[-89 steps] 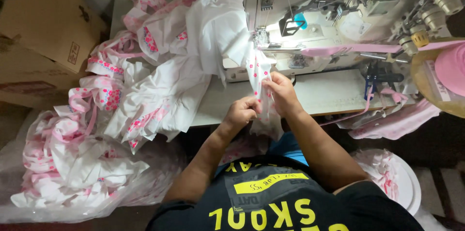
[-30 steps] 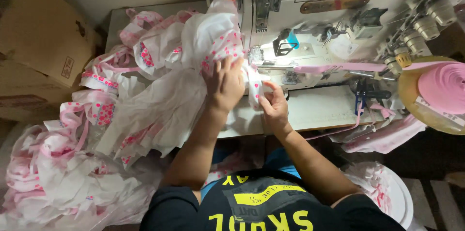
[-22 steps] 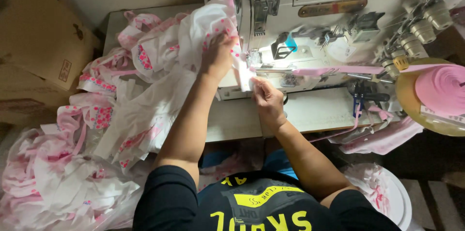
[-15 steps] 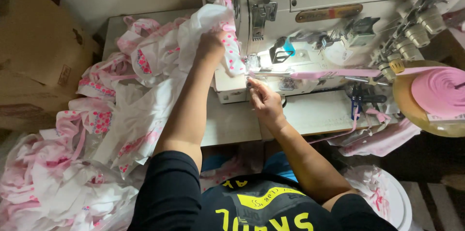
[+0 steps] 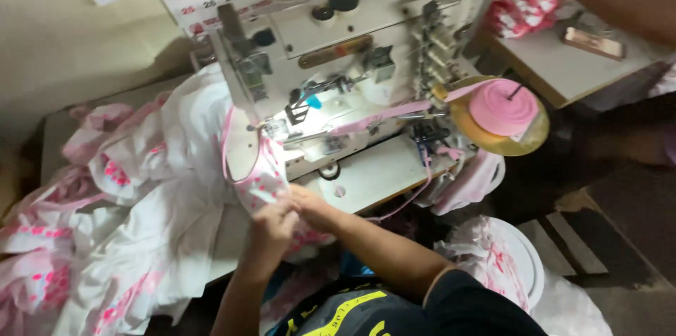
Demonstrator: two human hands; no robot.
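We note 2 work surfaces. The sewing table (image 5: 366, 184) is pale and flat; its bare part shows in front of the sewing machine (image 5: 338, 47), which stands directly on it. A heap of white and pink printed fabric (image 5: 134, 195) lies across the table's left part and hangs over its front edge. A pink binding strip (image 5: 415, 191) trails off the table's right edge. The second table (image 5: 556, 72), at upper right, is pale as well; on it lie a flat rectangular device (image 5: 593, 42) and a bundle of pink printed cloth (image 5: 521, 15). Below, on the floor (image 5: 620, 237), stands a round white tub (image 5: 528, 265) holding more printed fabric.
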